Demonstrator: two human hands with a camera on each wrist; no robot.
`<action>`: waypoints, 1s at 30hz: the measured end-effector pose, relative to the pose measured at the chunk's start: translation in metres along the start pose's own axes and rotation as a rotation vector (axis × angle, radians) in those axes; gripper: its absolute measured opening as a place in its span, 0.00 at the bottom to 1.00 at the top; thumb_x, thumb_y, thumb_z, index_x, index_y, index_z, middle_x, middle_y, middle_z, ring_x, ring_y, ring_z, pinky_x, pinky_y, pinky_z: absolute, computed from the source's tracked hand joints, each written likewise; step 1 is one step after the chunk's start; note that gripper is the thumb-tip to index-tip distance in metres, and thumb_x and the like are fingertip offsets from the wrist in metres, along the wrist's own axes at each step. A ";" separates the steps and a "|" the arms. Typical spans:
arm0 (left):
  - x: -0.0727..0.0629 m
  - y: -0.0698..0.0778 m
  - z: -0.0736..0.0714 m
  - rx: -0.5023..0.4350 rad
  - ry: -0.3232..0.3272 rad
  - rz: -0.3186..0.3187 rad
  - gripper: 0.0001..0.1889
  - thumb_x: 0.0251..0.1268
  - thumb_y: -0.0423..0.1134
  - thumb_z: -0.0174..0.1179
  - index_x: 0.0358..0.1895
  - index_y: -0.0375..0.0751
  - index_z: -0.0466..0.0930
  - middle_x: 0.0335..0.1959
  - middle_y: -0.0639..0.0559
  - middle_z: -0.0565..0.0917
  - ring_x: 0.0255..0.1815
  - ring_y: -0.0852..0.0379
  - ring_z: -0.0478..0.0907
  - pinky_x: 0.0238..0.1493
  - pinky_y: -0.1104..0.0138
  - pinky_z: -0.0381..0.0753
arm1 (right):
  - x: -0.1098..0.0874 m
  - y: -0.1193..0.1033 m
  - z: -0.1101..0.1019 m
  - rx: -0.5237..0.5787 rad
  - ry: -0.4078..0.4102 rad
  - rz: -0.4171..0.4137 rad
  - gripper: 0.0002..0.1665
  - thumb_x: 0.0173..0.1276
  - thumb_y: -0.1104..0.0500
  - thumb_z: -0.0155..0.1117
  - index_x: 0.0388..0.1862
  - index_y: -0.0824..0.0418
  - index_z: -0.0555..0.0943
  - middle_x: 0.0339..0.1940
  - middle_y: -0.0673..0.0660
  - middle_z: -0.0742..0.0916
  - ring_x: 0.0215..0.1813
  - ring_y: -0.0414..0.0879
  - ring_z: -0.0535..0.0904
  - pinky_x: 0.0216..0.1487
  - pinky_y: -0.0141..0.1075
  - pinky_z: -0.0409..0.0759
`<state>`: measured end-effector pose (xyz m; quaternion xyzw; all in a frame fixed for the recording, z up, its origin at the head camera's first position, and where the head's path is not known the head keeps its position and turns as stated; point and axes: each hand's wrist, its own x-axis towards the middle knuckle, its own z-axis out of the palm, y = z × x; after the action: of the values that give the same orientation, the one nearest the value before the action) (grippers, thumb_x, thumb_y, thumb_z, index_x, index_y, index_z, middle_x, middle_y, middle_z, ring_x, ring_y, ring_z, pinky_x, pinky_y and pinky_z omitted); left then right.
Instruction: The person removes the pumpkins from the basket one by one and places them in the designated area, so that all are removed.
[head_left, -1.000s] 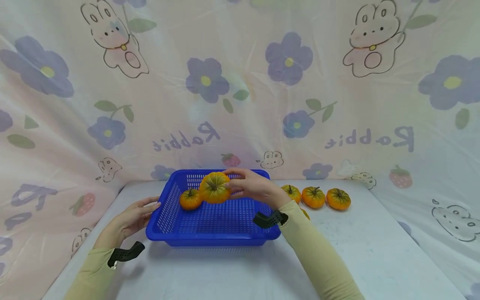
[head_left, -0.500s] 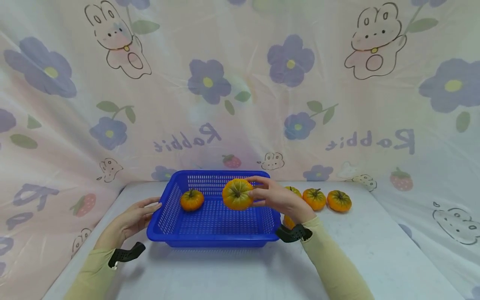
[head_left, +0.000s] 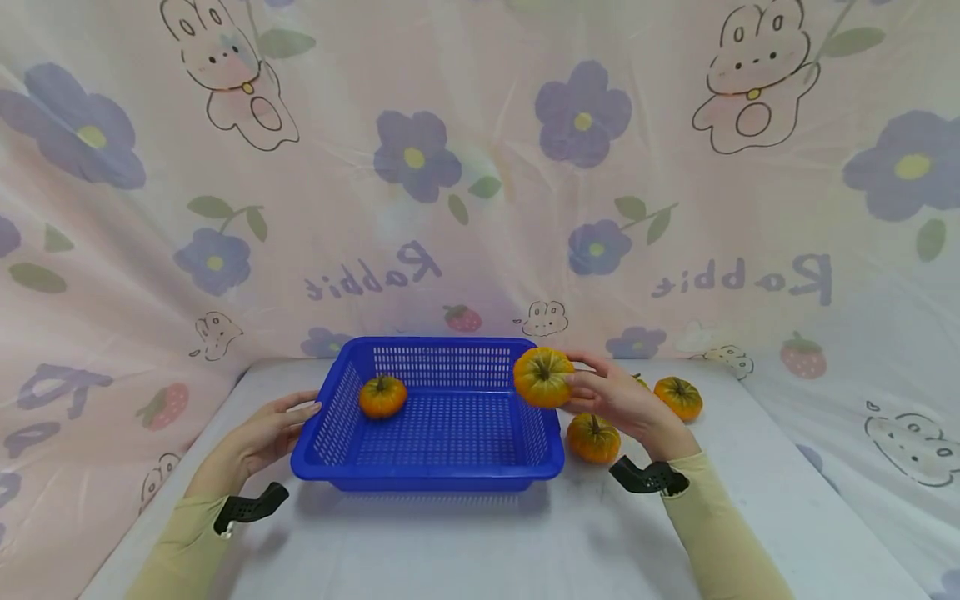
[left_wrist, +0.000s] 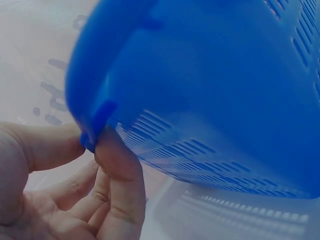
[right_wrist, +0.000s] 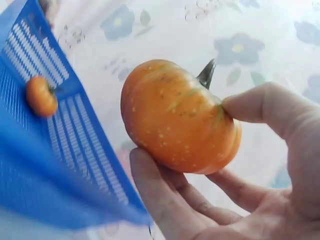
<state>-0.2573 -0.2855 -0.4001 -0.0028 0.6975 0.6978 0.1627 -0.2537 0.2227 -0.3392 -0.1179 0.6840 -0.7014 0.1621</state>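
A small orange pumpkin (head_left: pixel 543 377) with a dark stem is held by my right hand (head_left: pixel 618 400), over the right rim of a blue plastic basket (head_left: pixel 427 472). In the right wrist view the thumb and fingers grip this pumpkin (right_wrist: pixel 180 117) from opposite sides. My left hand (head_left: pixel 262 437) pinches the basket's left rim; the left wrist view has thumb and forefinger (left_wrist: pixel 120 155) closed on the blue edge. Inside the basket, toward the back left, sits another pumpkin (head_left: pixel 382 397).
Just right of the basket lies a pumpkin (head_left: pixel 594 439) on the white table (head_left: pixel 450 550). Farther back right is one more pumpkin (head_left: pixel 678 398), and a sliver of another shows behind my right hand. A patterned curtain (head_left: pixel 480 208) hangs behind the table.
My right hand has carried the pumpkin rightward from above the basket's middle to its right rim. The left hand stays at the left rim, and the basket has not moved.
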 end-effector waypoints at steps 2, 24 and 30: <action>-0.001 0.000 0.000 -0.003 -0.001 -0.002 0.35 0.71 0.43 0.55 0.73 0.33 0.50 0.41 0.52 0.83 0.40 0.56 0.80 0.44 0.66 0.81 | -0.005 0.004 -0.010 -0.004 0.024 0.007 0.37 0.70 0.60 0.59 0.73 0.64 0.55 0.61 0.65 0.73 0.53 0.56 0.80 0.56 0.51 0.74; -0.001 0.000 0.001 -0.021 0.003 -0.004 0.34 0.70 0.43 0.56 0.72 0.34 0.53 0.42 0.51 0.83 0.41 0.54 0.81 0.45 0.64 0.81 | -0.067 0.056 -0.090 0.020 0.228 0.102 0.41 0.77 0.55 0.48 0.76 0.68 0.40 0.74 0.71 0.48 0.54 0.46 0.76 0.59 0.47 0.72; 0.000 0.000 0.001 -0.017 0.001 0.006 0.32 0.70 0.43 0.56 0.71 0.34 0.55 0.42 0.51 0.83 0.41 0.54 0.81 0.45 0.65 0.81 | -0.078 0.069 -0.105 0.022 0.257 0.147 0.41 0.78 0.54 0.46 0.75 0.71 0.38 0.73 0.72 0.47 0.53 0.45 0.74 0.60 0.47 0.73</action>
<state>-0.2568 -0.2842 -0.3998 -0.0021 0.6918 0.7041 0.1602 -0.2179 0.3492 -0.4079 0.0249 0.6983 -0.7043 0.1254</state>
